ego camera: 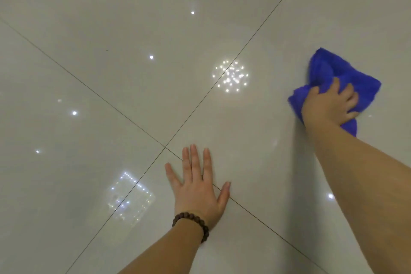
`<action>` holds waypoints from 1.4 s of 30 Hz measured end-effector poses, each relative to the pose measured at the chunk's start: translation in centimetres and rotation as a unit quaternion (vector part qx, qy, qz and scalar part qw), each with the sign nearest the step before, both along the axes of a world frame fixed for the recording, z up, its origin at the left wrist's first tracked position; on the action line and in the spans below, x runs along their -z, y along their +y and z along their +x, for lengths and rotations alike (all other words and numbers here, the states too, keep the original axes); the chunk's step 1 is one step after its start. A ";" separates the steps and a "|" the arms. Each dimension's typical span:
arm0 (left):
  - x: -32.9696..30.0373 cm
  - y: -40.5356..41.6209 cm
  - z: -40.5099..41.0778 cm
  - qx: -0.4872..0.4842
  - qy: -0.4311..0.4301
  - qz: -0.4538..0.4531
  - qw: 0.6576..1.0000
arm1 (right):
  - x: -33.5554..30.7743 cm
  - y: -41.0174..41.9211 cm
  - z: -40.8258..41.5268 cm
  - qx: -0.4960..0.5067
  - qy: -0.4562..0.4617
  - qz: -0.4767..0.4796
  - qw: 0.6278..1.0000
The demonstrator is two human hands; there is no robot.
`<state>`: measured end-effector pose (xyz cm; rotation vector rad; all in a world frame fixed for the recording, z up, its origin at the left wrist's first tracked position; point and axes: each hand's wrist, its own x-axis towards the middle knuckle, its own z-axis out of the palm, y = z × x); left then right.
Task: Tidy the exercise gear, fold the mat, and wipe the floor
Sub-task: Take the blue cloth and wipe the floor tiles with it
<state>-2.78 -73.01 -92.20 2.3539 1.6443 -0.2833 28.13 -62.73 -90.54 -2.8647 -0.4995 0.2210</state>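
A crumpled blue cloth (338, 73) lies on the glossy pale tiled floor (111, 29) at the right. My right hand (329, 104) presses down on it, fingers closed over its folds. My left hand (198, 187) rests flat on the floor near the bottom centre, palm down, fingers spread, holding nothing. A dark bead bracelet circles the left wrist. No mat or exercise gear is in view.
Dark grout lines cross just left of my left hand at a tile joint (165, 147). Ceiling lights reflect as bright spots in the tiles, with a cluster of reflections (230, 77) at centre. A small dark speck (106, 50) lies at upper left.
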 end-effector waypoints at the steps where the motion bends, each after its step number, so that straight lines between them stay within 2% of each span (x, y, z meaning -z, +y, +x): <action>1: 0.1 -0.1 0.0 0.002 0.002 0.001 1.000 | 0.1 -0.2 -3.0 -0.037 -0.014 0.002 0.999; 3: 0.2 -0.1 -0.1 0.003 0.005 -0.002 1.000 | 0.8 -0.2 -10.3 -0.238 -0.047 0.023 0.970; 4: 0.3 -0.1 -0.1 0.004 0.006 -0.004 1.000 | 1.1 -0.4 -14.2 -0.374 -0.039 0.020 0.926; 5: 0.3 -0.1 -0.1 0.006 0.008 -0.003 1.000 | 0.9 -1.0 -17.2 -0.497 -0.010 0.003 0.868; 6: 0.3 -0.1 -0.1 0.011 0.010 0.000 1.000 | 0.8 -1.8 -18.3 -0.572 0.003 -0.005 0.820; 7: 0.3 -0.1 -0.2 0.012 0.012 0.003 1.000 | 0.7 -2.6 -17.1 -0.593 -0.008 -0.001 0.805; 8: 0.4 -0.1 -0.1 0.011 0.012 0.007 1.000 | 0.8 -3.6 -14.4 -0.559 -0.031 0.017 0.829; 9: 0.3 -0.1 -0.1 0.008 0.012 0.009 1.000 | 1.2 -5.1 -11.1 -0.486 -0.052 0.023 0.872; 11: 0.3 -0.2 -0.1 0.008 0.012 0.010 1.000 | 1.5 -10.3 -3.6 -0.299 -0.083 -0.007 0.951; 12: 0.3 -0.3 -0.1 0.008 0.013 0.011 1.000 | 1.3 -13.5 -0.1 -0.201 -0.079 -0.020 0.976; 14: 0.2 -0.4 0.0 0.004 0.017 0.006 1.000 | 0.1 -18.5 4.0 0.008 -0.043 -0.018 0.999; 15: 0.2 -0.4 0.1 0.002 0.018 0.004 1.000 | -0.2 -19.6 4.1 0.108 -0.019 -0.014 0.994; 16: 0.2 -0.4 0.1 0.001 0.020 0.004 1.000 | -0.2 -19.5 3.0 0.177 -0.001 -0.011 0.984; 17: 0.2 -0.3 0.1 0.000 0.024 0.003 1.000 | 0.0 -18.6 0.6 0.185 -0.003 -0.010 0.983; 18: 0.2 -0.3 0.1 0.001 0.027 0.002 1.000 | 0.4 -17.4 -2.3 0.138 -0.028 -0.003 0.990; 20: 0.1 -0.3 0.1 0.002 0.026 0.001 1.000 | 1.0 -14.5 -9.5 -0.071 -0.071 0.005 0.995; 21: 0.1 -0.3 0.1 0.002 0.026 0.001 1.000 | 1.3 -13.5 -13.0 -0.207 -0.081 -0.010 0.975; 22: 0.1 -0.3 0.1 0.002 0.028 -0.002 1.000 | 1.2 -13.1 -15.5 -0.333 -0.073 -0.018 0.940; 23: 0.0 -0.3 0.1 0.004 0.033 -0.005 0.999 | 1.1 -13.5 -16.4 -0.422 -0.057 -0.021 0.904; 24: 0.1 -0.3 0.1 0.005 0.035 -0.006 0.999 | 0.9 -14.3 -15.5 -0.469 -0.044 -0.013 0.882; 25: 0.0 -0.3 0.0 0.004 0.036 -0.005 0.999 | 0.9 -15.7 -13.3 -0.463 -0.044 -0.003 0.885; 27: 0.1 -0.3 -0.1 0.005 0.038 -0.004 0.999 | 1.3 -20.8 -8.1 -0.320 -0.060 -0.019 0.945; 29: 0.0 -0.3 0.0 0.009 0.038 0.003 0.999 | 0.6 -27.5 -2.7 -0.069 -0.054 -0.043 0.995; 30: 0.0 -0.3 0.1 0.009 0.036 0.001 0.999 | -0.3 -30.6 -0.9 0.055 -0.019 -0.052 0.997; 32: -0.2 -0.3 0.1 0.006 0.035 -0.002 0.999 | -2.2 -33.8 -0.1 0.239 0.064 -0.062 0.967; 34: -0.2 -0.4 0.0 0.007 0.036 -0.003 0.999 | -2.2 -32.6 -2.1 0.276 0.078 -0.073 0.955; 36: -0.2 -0.5 0.1 0.010 0.037 -0.002 0.999 | -0.9 -28.2 -6.0 0.171 0.030 -0.063 0.983; 38: 0.0 -0.3 0.1 0.012 0.037 0.001 0.999 | 0.4 -22.8 -11.6 -0.027 -0.029 -0.046 0.998; 39: 0.0 -0.3 0.1 0.011 0.033 0.003 0.999 | 0.7 -20.7 -14.4 -0.151 -0.043 -0.049 0.986; 40: 0.2 -0.3 -0.1 0.011 0.027 0.008 1.000 | 0.7 -19.5 -16.6 -0.273 -0.042 -0.055 0.960; 41: 0.4 -0.3 -0.2 0.011 0.021 0.014 1.000 | 0.6 -19.3 -17.3 -0.367 -0.035 -0.057 0.928; 42: 0.5 -0.3 -0.2 0.011 0.015 0.020 1.000 | 0.5 -20.1 -16.4 -0.419 -0.031 -0.049 0.906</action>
